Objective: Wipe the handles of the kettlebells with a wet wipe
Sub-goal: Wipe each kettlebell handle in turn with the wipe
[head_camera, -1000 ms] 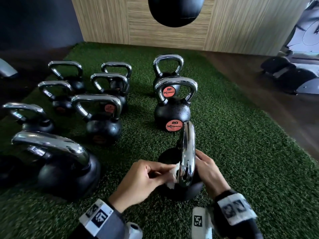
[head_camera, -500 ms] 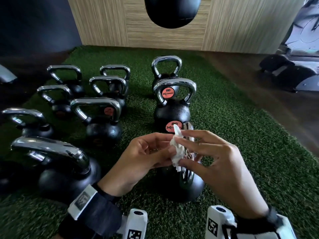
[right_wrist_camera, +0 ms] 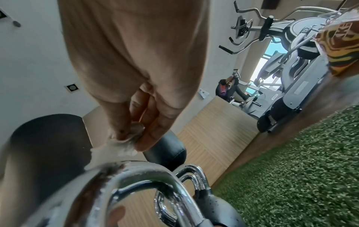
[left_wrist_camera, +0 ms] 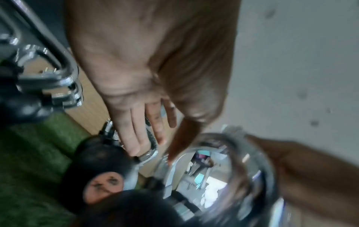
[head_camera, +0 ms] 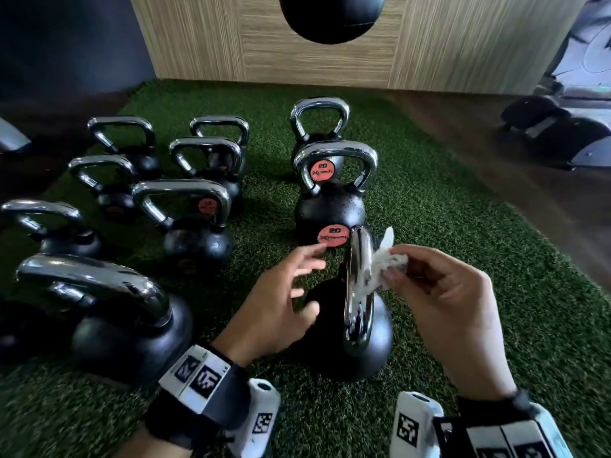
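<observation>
The nearest kettlebell (head_camera: 355, 338) is black, with a chrome handle (head_camera: 358, 285) seen edge-on. My right hand (head_camera: 439, 299) pinches a crumpled white wet wipe (head_camera: 385, 262) against the right side of that handle. In the right wrist view the wet wipe (right_wrist_camera: 118, 147) sits between thumb and fingers just above the chrome handle (right_wrist_camera: 136, 176). My left hand (head_camera: 284, 292) hovers to the left of the handle, fingers spread and holding nothing. The left wrist view shows the left hand (left_wrist_camera: 147, 126) with straight fingers beside the blurred handle (left_wrist_camera: 233, 169).
Several more chrome-handled kettlebells stand on the green turf (head_camera: 463, 226): a 20 kg one (head_camera: 330, 206) just behind, a large one (head_camera: 109, 312) near left, others in rows at left. A black punch bag (head_camera: 330, 14) hangs ahead. Exercise machines (head_camera: 562, 127) stand at right.
My left hand has let go of the wipe and drawn away to the left, fingers spread. My right hand has carried the wipe to the handle's right side.
</observation>
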The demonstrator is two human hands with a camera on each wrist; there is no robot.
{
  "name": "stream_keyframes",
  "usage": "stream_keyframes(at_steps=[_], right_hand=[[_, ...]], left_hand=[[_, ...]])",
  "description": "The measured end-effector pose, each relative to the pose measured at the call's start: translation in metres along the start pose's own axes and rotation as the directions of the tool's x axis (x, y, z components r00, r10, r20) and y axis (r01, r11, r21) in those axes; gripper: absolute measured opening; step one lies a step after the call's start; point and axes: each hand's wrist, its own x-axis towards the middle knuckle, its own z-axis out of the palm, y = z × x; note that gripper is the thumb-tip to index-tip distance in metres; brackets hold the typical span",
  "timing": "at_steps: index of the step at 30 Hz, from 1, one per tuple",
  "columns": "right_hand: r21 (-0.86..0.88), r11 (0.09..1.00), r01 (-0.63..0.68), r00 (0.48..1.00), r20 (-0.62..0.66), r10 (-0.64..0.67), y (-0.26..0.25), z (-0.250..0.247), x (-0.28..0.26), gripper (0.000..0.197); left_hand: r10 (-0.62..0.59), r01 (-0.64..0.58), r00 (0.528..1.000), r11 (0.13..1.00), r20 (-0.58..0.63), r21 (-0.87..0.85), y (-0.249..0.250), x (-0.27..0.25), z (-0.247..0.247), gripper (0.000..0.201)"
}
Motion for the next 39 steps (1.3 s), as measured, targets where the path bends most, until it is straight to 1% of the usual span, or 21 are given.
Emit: stream_keyframes(at_steps=[2,3,4,5,7,9,11,13,14,16,18,21,23,25,26,30,32,34,36,37,39], right_hand=[[-0.018,0.998,-0.055,0.997,-0.056,0.054,0.012,-0.003,0.0,0.027],[-0.031,0.996,-0.084,0.994,-0.077,0.081,0.018,-0.004,0.001,0.027],[-0.035,0.993,-0.115,0.99,-0.091,0.111,0.024,-0.003,0.001,0.027],[-0.029,0.989,-0.145,0.985,-0.101,0.142,0.031,-0.002,0.001,0.027],[-0.009,0.98,-0.198,0.974,-0.116,0.195,0.043,0.0,0.001,0.028],[0.003,0.971,-0.237,0.964,-0.121,0.236,0.052,0.003,0.001,0.031],[0.021,0.958,-0.288,0.95,-0.119,0.288,0.059,0.008,0.002,0.039],[0.067,0.936,-0.346,0.93,-0.108,0.352,0.065,0.013,0.004,0.044],[0.102,0.924,-0.369,0.919,-0.104,0.379,0.067,0.015,0.005,0.044],[0.129,0.911,-0.391,0.909,-0.1,0.404,0.069,0.018,0.007,0.041],[0.131,0.903,-0.408,0.902,-0.092,0.421,0.07,0.019,0.011,0.041],[0.216,0.873,-0.438,0.882,-0.088,0.464,0.068,0.022,0.02,0.042],[0.243,0.86,-0.449,0.875,-0.073,0.478,0.067,0.026,0.025,0.042],[0.205,0.865,-0.459,0.872,-0.083,0.482,0.07,0.03,0.028,0.04],[0.157,0.874,-0.459,0.874,-0.097,0.477,0.073,0.031,0.028,0.039],[-0.196,0.87,-0.453,0.891,-0.132,0.435,0.08,0.031,0.028,0.027],[-0.219,0.885,-0.411,0.911,-0.141,0.388,0.079,0.03,0.034,0.016],[-0.246,0.92,-0.305,0.948,-0.176,0.267,0.073,0.027,0.04,0.008],[-0.281,0.941,-0.189,0.97,-0.203,0.134,0.07,0.025,0.044,0.013],[-0.306,0.939,-0.159,0.975,-0.2,0.099,0.07,0.024,0.045,0.018],[-0.332,0.929,-0.161,0.979,-0.176,0.107,0.074,0.024,0.046,0.026]], left_hand=[[-0.024,-0.03,0.977,0.969,0.214,0.245,-0.019,-0.001,0.011,0.133],[-0.055,-0.035,0.96,0.95,0.276,0.311,-0.025,-0.001,0.021,0.149],[-0.065,-0.049,0.951,0.933,0.301,0.356,-0.029,0.001,0.033,0.158],[-0.049,-0.072,0.954,0.921,0.297,0.382,-0.032,0.003,0.047,0.16],[0.002,-0.1,0.974,0.903,0.227,0.419,-0.034,0.007,0.071,0.153],[0.069,-0.136,0.985,0.881,0.16,0.454,-0.04,0.011,0.08,0.137],[0.138,-0.196,0.979,0.84,0.151,0.506,-0.049,0.014,0.083,0.125],[0.157,-0.221,0.973,0.836,0.166,0.503,-0.054,0.015,0.083,0.121],[0.174,-0.237,0.969,0.851,0.175,0.468,-0.055,0.016,0.081,0.117],[0.261,-0.32,0.944,0.876,0.202,0.361,-0.054,0.02,0.07,0.1],[0.341,-0.383,0.915,0.902,0.216,0.2,-0.052,0.025,0.054,0.088],[0.35,-0.371,0.902,0.928,0.252,0.038,-0.047,0.03,0.041,0.086],[0.367,-0.377,0.91,0.926,0.194,0.016,-0.046,0.027,0.044,0.09],[0.397,-0.404,0.91,0.913,0.122,0.047,-0.049,0.023,0.047,0.091],[0.402,-0.408,0.91,0.911,0.101,0.053,-0.051,0.022,0.049,0.092],[0.424,-0.426,0.904,0.903,0.056,0.051,-0.057,0.022,0.054,0.089],[0.429,-0.431,0.902,0.9,0.052,0.055,-0.061,0.023,0.055,0.089],[0.421,-0.423,0.906,0.904,0.048,0.066,-0.065,0.024,0.056,0.094],[0.39,-0.392,0.92,0.918,0.037,0.065,-0.069,0.024,0.057,0.101],[0.375,-0.376,0.926,0.924,0.038,0.061,-0.07,0.024,0.057,0.103],[0.363,-0.366,0.93,0.929,0.05,0.053,-0.069,0.023,0.057,0.1]])
